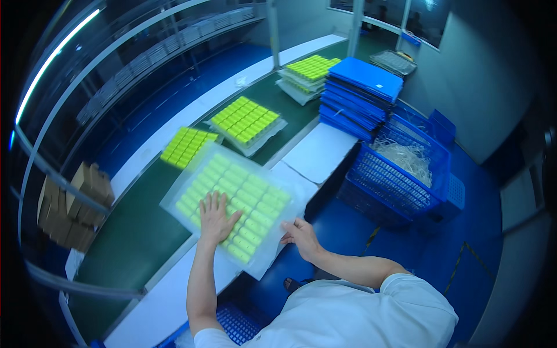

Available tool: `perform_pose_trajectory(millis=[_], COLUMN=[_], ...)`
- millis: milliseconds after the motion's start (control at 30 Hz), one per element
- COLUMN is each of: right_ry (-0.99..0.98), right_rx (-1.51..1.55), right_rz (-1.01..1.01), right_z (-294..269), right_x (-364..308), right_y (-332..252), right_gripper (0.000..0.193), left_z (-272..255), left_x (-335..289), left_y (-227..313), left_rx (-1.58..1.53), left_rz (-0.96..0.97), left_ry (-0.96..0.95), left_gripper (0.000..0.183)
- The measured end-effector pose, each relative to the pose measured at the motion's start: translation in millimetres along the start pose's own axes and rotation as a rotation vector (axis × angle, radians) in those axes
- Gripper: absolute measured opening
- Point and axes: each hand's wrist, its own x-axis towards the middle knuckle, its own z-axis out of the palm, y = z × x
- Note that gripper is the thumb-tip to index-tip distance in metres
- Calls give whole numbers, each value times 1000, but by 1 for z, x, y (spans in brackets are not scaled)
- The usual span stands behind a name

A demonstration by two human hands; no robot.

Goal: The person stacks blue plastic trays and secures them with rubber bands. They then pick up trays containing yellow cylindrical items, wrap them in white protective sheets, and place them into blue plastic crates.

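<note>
A tray of yellow-green blocks in rows (268,216) lies in front of me under a translucent plastic sheet (225,153). The sheet reaches past the blocks on all sides. My left hand (214,223) rests flat on top, fingers spread, over the lower left part of the rows. At the right edge of the sheet, my right hand (303,238) has its fingers closed on the margin near the corner. Whether it grips the sheet alone or also a tray edge beneath, I cannot tell.
More yellow-green block trays (245,119) stand along the green conveyor belt (127,249). Blue folded boxes or sheets (362,87) are stacked at the far right of the white ledge (319,153). A blue crate (400,188) holds clear strips. Cardboard boxes (90,194) sit at left.
</note>
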Motion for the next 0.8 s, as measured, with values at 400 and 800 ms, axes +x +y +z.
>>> perform_pose_trajectory(millis=[400,800], right_ry=[923,576], right_rx=[-1073,-1692], right_rz=[-912,-1243], right_z=[-335,-441], right_x=[227,263], right_y=[-323,-421], right_gripper=[72,24], left_z=[-12,-12], left_x=[20,39], left_y=[28,48], left_rx=[30,149], left_rz=[-5,-21], left_ry=[-101,-188], left_gripper=[84,92])
